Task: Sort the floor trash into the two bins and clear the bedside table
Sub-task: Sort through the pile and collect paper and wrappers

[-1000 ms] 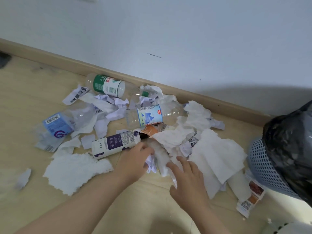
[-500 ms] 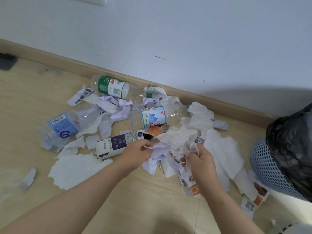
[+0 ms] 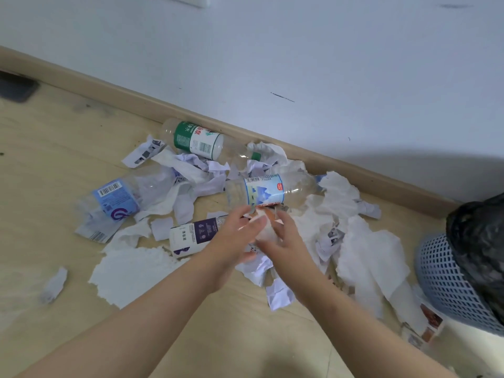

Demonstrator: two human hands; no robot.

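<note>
**Item 1, your left hand** (image 3: 234, 238): fingers fairly straight, pressed against the near side of the paper wad (image 3: 261, 229). 0.5 s ago it pinched a loose scrap on its own.

**Item 2, your right hand** (image 3: 285, 242): fingers and thumb curve round the wad's other side, though blur softens the outline. 0.5 s ago it pinched a separate tuft further right.

**Item 3, paper wad:** now 1 bundle squeezed between your 2 hands, just in front of the mountain-label bottle (image 3: 267, 190). 1 s ago this paper lay flat under your palms.

**Item 4, bottles, 4 in all:** the green-label bottle (image 3: 196, 140) lies by the skirting. The blue-label bottle (image 3: 117, 197) lies crushed at the left. The mountain-label bottle is behind your hands, and the purple-label bottle (image 3: 191, 236) is just beside your left wrist. None has shifted in the last 1 s.

**Item 5, tissue sheets:** 1 large tissue sheet (image 3: 131, 274) lies near left. Further tissue sheets (image 3: 365, 249) lie between your hands and the bin, all uncollected.

**Item 6, mesh bin** (image 3: 447, 279): black-lined, at the far right, well apart from the wad. Only 1 bin shows. The 2nd bin and the bedside table are out of view.

**Assessment:** gathering has likely turned to compacting, and this load looks ready to carry right to the bin. Most of the sorting remains.
</note>
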